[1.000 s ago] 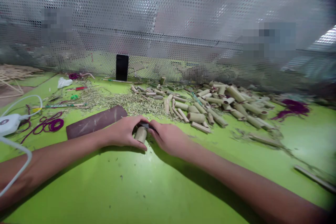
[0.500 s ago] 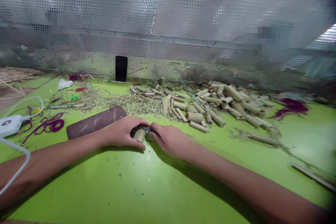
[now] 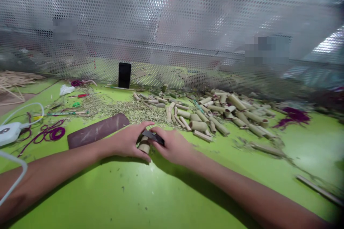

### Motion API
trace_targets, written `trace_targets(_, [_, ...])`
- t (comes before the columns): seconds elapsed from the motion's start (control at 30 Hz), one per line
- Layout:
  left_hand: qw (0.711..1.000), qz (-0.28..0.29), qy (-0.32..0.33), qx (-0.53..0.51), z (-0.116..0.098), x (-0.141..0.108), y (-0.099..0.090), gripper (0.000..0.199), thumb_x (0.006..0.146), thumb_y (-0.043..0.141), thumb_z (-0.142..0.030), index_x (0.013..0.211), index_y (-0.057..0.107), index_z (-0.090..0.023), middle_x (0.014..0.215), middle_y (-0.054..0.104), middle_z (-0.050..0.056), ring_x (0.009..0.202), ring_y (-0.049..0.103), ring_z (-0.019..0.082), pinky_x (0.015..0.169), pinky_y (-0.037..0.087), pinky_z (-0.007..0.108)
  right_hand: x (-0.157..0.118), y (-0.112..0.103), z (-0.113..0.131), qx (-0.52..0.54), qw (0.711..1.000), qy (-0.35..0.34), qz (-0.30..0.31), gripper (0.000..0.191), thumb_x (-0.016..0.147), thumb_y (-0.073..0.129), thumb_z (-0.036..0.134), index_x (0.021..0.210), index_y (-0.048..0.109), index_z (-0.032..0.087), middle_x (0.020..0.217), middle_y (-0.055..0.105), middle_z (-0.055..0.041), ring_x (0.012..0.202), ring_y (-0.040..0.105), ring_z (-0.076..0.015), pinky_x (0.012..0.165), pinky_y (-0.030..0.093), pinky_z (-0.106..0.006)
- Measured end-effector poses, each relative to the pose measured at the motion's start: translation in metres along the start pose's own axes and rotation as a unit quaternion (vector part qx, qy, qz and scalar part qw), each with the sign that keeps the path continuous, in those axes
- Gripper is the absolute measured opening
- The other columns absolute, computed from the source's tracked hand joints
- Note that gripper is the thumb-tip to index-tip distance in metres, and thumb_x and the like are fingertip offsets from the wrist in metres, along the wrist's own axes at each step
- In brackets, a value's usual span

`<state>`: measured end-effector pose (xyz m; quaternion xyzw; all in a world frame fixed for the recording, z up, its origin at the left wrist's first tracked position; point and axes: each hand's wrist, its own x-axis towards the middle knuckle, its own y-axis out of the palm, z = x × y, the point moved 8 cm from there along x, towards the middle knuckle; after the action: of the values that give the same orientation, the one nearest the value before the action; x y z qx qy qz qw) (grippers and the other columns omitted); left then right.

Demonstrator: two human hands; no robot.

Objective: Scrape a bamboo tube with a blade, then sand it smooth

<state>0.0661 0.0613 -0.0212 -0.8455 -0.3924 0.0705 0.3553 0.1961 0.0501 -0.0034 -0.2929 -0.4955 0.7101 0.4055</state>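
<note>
My left hand (image 3: 126, 141) grips a short bamboo tube (image 3: 144, 146) upright on the green table, its fingers wrapped around the tube. My right hand (image 3: 172, 146) pinches a flat dark blade (image 3: 153, 137), likely a knife, with its edge at the tube's top end. Both hands sit close together, and the fingers hide most of the blade's handle end and part of the tube.
Bamboo pieces (image 3: 215, 118) lie heaped to the right, with shavings (image 3: 134, 111) behind my hands. A brown abrasive strip (image 3: 96, 131) lies left. An upright phone (image 3: 124, 75) stands before a perforated metal screen (image 3: 172, 25). Purple cord (image 3: 55, 133) and a white cable lie far left.
The dark blade shows more fully now, tilted across the top of the tube. My hands have shifted slightly, and the view has tilted a little.
</note>
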Motion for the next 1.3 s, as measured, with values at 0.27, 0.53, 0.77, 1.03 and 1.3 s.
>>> trace_targets(0.27, [1.000, 0.006, 0.007, 0.016, 0.000, 0.000, 0.001, 0.112, 0.067, 0.098, -0.051, 0.158, 0.040, -0.025, 0.152, 0.062, 0.017, 0.138, 0.060, 0.041, 0.115, 0.047, 0.053, 0.001, 0.004, -0.003, -0.053, 0.999, -0.004, 0.003, 0.017, 0.101, 0.057, 0.026, 0.110, 0.069, 0.018, 0.087, 0.077, -0.0075, 0.067, 0.062, -0.0186, 0.059, 0.031, -0.028])
trace_targets(0.53, [0.999, 0.013, -0.003, 0.033, 0.000, 0.001, 0.000, 0.113, 0.067, 0.098, -0.053, 0.159, 0.041, -0.023, 0.148, 0.065, 0.017, 0.135, 0.062, 0.041, 0.112, 0.049, 0.051, 0.000, 0.009, -0.005, -0.064, 0.998, 0.000, 0.028, 0.023, 0.104, 0.055, 0.027, 0.118, 0.068, 0.017, 0.090, 0.078, -0.0090, 0.072, 0.066, -0.0211, 0.062, 0.035, -0.029])
trace_targets(0.77, [0.998, 0.012, -0.008, 0.061, 0.003, 0.000, 0.000, 0.113, 0.067, 0.099, -0.053, 0.159, 0.043, -0.021, 0.145, 0.065, 0.018, 0.131, 0.062, 0.041, 0.111, 0.048, 0.053, 0.001, 0.011, -0.001, -0.112, 0.991, 0.034, 0.066, 0.027, 0.109, 0.047, 0.027, 0.124, 0.066, 0.016, 0.100, 0.081, -0.0123, 0.081, 0.073, -0.0259, 0.065, 0.040, -0.031])
trace_targets(1.03, [0.999, -0.006, -0.023, 0.042, 0.008, -0.001, -0.004, 0.110, 0.067, 0.097, -0.055, 0.158, 0.044, -0.023, 0.135, 0.068, 0.015, 0.121, 0.066, 0.038, 0.106, 0.052, 0.051, -0.004, -0.005, -0.001, -0.071, 0.997, 0.019, 0.011, 0.030, 0.110, 0.040, 0.028, 0.122, 0.066, 0.016, 0.089, 0.079, -0.0127, 0.070, 0.069, -0.0252, 0.061, 0.041, -0.034])
trace_targets(1.3, [0.999, -0.015, -0.036, 0.025, 0.006, -0.004, -0.007, 0.096, 0.074, 0.092, -0.055, 0.155, 0.048, -0.027, 0.138, 0.067, 0.015, 0.124, 0.065, 0.037, 0.108, 0.052, 0.051, -0.002, -0.023, -0.032, -0.080, 0.995, 0.043, -0.046, 0.030, 0.108, 0.043, 0.025, 0.123, 0.067, 0.017, 0.090, 0.078, -0.0127, 0.070, 0.068, -0.0251, 0.061, 0.040, -0.033])
